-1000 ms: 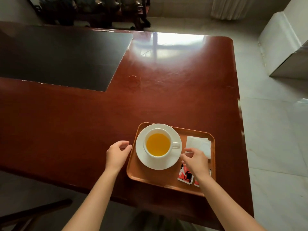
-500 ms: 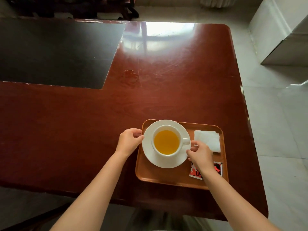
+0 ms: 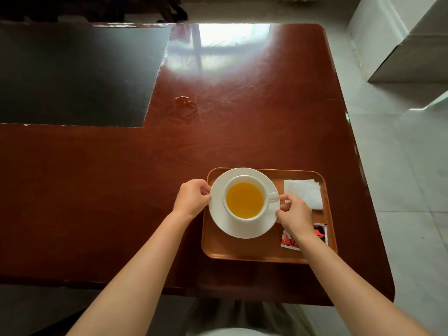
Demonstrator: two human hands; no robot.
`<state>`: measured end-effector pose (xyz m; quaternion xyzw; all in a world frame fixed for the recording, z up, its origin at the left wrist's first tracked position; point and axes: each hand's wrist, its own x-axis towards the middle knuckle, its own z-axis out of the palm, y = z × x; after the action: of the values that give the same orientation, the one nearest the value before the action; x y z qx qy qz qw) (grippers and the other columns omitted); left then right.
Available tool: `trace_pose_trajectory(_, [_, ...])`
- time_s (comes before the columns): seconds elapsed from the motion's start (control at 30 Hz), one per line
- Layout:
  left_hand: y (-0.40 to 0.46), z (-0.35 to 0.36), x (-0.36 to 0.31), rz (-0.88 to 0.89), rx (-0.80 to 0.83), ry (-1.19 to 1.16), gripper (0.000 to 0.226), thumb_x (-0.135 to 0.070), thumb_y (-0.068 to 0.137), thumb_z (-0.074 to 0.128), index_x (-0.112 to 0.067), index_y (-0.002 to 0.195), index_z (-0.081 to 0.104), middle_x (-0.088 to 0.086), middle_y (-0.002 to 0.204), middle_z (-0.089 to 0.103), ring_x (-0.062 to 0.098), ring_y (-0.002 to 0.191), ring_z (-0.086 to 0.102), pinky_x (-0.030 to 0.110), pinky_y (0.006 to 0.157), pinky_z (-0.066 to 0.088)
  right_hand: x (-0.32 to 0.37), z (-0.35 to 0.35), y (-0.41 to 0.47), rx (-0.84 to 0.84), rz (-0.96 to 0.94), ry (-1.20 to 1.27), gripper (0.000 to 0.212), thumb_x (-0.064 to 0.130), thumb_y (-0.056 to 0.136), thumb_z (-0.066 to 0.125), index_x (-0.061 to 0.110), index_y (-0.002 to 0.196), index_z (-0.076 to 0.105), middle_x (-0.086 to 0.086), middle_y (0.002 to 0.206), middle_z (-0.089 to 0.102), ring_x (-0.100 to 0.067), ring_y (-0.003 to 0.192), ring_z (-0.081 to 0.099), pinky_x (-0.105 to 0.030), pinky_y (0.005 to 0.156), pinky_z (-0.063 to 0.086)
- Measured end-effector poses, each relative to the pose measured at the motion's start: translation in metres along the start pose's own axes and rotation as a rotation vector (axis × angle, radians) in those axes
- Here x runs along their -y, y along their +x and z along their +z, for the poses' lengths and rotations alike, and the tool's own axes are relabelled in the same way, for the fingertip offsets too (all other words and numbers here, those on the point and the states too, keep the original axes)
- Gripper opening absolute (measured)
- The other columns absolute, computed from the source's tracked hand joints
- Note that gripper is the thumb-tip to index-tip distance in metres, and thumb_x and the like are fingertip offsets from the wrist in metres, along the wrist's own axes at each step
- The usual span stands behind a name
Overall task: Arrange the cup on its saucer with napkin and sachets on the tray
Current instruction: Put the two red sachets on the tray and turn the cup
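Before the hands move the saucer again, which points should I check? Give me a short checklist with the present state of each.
1. Left hand grips the saucer rim: ok.
2. Right hand grips the opposite rim: ok.
3. Cup upright and centred on the saucer: ok.
4. Tea below the brim, none spilled on the saucer: ok.
5. Napkin on the tray, apart from the saucer: ok.
6. Sachets count: cannot tell, the wrist covers them.

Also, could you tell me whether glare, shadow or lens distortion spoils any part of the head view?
In the head view, window glare washes out the table at its far end; the wide lens bows its edges; the cup, saucer, napkin and tray stay sharp and evenly lit.
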<state>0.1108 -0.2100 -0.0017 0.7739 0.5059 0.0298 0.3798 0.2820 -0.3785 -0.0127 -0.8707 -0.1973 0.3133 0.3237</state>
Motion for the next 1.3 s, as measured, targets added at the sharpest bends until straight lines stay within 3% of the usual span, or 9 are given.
trace_pose_trajectory(0.43, [-0.024, 0.008, 0.01, 0.042, -0.05, -0.005, 0.005, -0.008, 0.079, 0.069, -0.009, 0.084, 0.071, 0.004, 0.079, 0.069, 0.015, 0.074, 0.064, 0.037, 0.071, 0.058, -0.006, -0.005, -0.008, 0.039, -0.046, -0.023, 0.025, 0.001, 0.08, 0.065, 0.017, 0.098, 0.058, -0.002, 0.088, 0.061, -0.02, 0.086, 0.06, -0.031, 0.068, 0.051])
trace_pose_trajectory(0.7, [-0.029, 0.01, 0.013, 0.057, -0.079, -0.01, 0.008, -0.007, 0.079, 0.068, -0.009, 0.086, 0.072, 0.004, 0.08, 0.07, 0.014, 0.074, 0.063, 0.031, 0.068, 0.056, -0.01, -0.006, -0.013, 0.06, -0.077, -0.045, 0.03, 0.003, 0.081, 0.066, 0.012, 0.109, 0.058, -0.009, 0.1, 0.065, -0.017, 0.086, 0.058, -0.031, 0.07, 0.052])
trace_pose_trajectory(0.8, [-0.032, 0.012, 0.013, 0.089, -0.095, -0.001, 0.014, -0.008, 0.08, 0.068, -0.011, 0.094, 0.071, 0.003, 0.084, 0.068, 0.014, 0.074, 0.061, 0.027, 0.067, 0.053, -0.009, -0.008, -0.019, -0.021, -0.223, -0.127, 0.041, 0.001, 0.08, 0.066, 0.014, 0.118, 0.056, -0.008, 0.11, 0.063, -0.016, 0.084, 0.059, -0.028, 0.069, 0.052])
trace_pose_trajectory(0.9, [-0.039, 0.016, 0.015, 0.116, -0.109, -0.016, 0.024, -0.008, 0.08, 0.069, -0.012, 0.104, 0.068, 0.003, 0.089, 0.065, 0.014, 0.076, 0.06, 0.026, 0.069, 0.052, -0.01, -0.012, -0.024, -0.073, -0.487, -0.189, 0.05, 0.0, 0.08, 0.066, 0.014, 0.127, 0.054, -0.006, 0.122, 0.059, -0.018, 0.102, 0.06, -0.032, 0.084, 0.056])
trace_pose_trajectory(1.03, [-0.044, 0.018, 0.014, 0.096, -0.126, -0.054, 0.024, -0.006, 0.08, 0.069, -0.011, 0.104, 0.069, 0.004, 0.09, 0.067, 0.014, 0.079, 0.061, 0.026, 0.072, 0.053, -0.009, -0.014, -0.026, -0.078, -0.574, -0.209, 0.036, 0.001, 0.083, 0.066, 0.008, 0.118, 0.062, -0.01, 0.11, 0.069, -0.022, 0.096, 0.066, -0.036, 0.085, 0.055])
trace_pose_trajectory(1.3, [-0.043, 0.017, 0.011, 0.074, -0.125, -0.053, 0.023, -0.003, 0.079, 0.068, -0.012, 0.1, 0.071, 0.003, 0.086, 0.067, 0.011, 0.074, 0.059, 0.013, 0.062, 0.043, -0.009, -0.017, -0.024, -0.111, -0.639, -0.248, 0.025, 0.002, 0.08, 0.069, 0.004, 0.105, 0.069, -0.013, 0.094, 0.073, -0.025, 0.082, 0.069, -0.023, 0.073, 0.048])
